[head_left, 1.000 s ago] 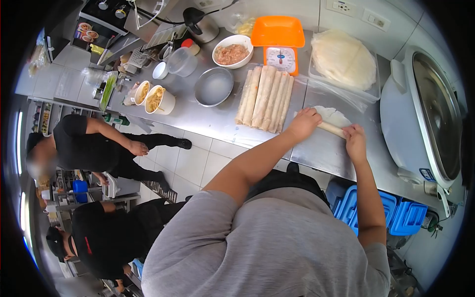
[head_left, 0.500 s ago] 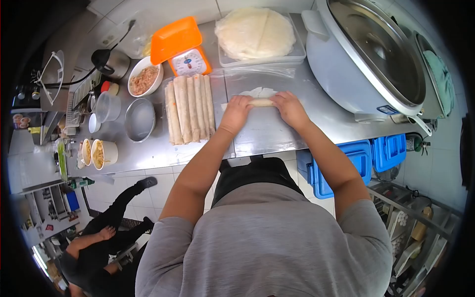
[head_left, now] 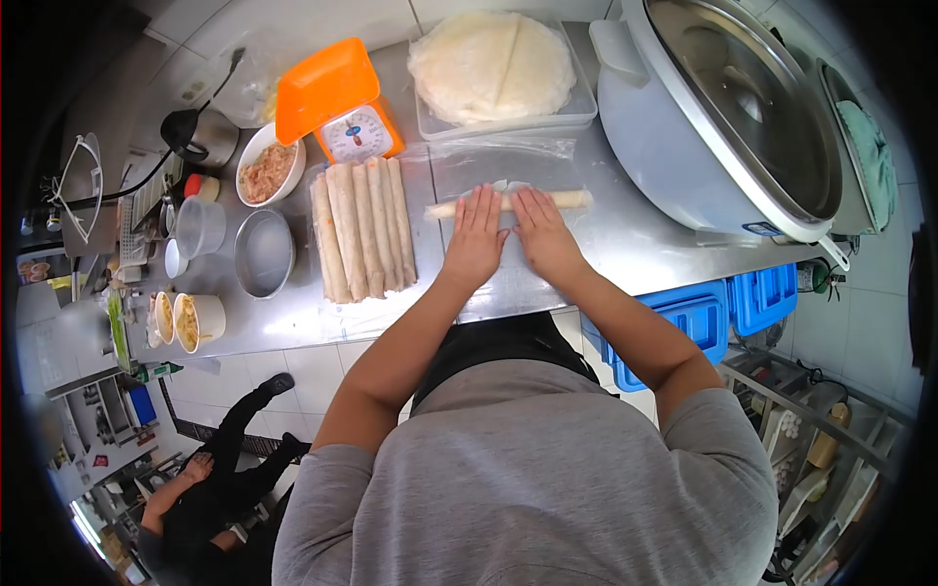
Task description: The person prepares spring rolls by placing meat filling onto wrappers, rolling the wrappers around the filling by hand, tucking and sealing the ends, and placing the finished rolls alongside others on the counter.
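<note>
A long, thin filled roll [head_left: 572,199] in a pale wrapper lies crosswise on the steel counter [head_left: 449,278]. My left hand [head_left: 476,239] rests flat over its middle, fingers stretched out and pointing away from me. Beside it my right hand [head_left: 542,234] lies flat on the same roll, also with straight fingers. Both ends of the roll stick out past my hands. A bit of white wrapper shows just beyond my fingertips. Left of my hands, several finished rolls [head_left: 363,234] lie side by side on plastic. Behind the roll is a stack of round wrappers [head_left: 491,70] in a clear tray [head_left: 589,105].
An orange kitchen scale [head_left: 327,86] stands at the back, near a white bowl [head_left: 301,161] of minced filling. A round metal pan [head_left: 264,256] and tubs [head_left: 202,322] sit farther left. A large lidded cooker [head_left: 664,137] bounds the right. Another person [head_left: 210,479] is at lower left.
My hands have moved inward from the roll's two ends to its middle and flattened out. The roll now lies longer and more exposed. The view has shifted slightly.
</note>
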The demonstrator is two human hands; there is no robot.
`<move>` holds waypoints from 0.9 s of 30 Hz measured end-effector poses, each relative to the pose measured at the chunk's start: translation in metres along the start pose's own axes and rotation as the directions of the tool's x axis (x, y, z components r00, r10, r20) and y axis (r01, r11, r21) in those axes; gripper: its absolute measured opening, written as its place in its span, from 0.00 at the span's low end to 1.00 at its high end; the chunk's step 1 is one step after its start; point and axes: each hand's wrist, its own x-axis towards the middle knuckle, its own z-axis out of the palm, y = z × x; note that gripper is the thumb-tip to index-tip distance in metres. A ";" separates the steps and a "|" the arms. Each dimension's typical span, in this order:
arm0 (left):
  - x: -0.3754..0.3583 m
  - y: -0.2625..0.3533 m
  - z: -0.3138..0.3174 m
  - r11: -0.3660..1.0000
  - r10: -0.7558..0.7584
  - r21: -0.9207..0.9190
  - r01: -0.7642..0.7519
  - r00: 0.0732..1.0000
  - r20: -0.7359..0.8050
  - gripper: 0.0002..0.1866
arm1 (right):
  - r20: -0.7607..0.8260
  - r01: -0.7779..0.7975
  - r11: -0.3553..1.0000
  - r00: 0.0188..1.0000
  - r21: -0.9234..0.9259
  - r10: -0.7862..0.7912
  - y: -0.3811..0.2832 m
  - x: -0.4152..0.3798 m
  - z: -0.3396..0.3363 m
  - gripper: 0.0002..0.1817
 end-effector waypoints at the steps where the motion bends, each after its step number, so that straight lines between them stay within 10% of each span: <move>1: 0.004 -0.002 -0.001 1.000 -0.009 -0.004 0.009 0.999 0.043 0.33 | 0.010 -0.006 1.000 1.000 0.003 0.006 0.003 0.004 0.001 0.27; 20: 0.056 -0.044 -0.015 0.997 -0.043 0.070 0.024 0.962 0.269 0.45 | 0.018 -0.140 0.933 0.990 0.331 0.142 0.054 0.058 -0.053 0.28; 27: 0.100 0.027 0.006 0.993 0.111 -0.051 -0.104 0.981 0.162 0.30 | 0.065 -0.392 0.475 0.819 0.788 0.570 0.044 0.025 -0.089 0.11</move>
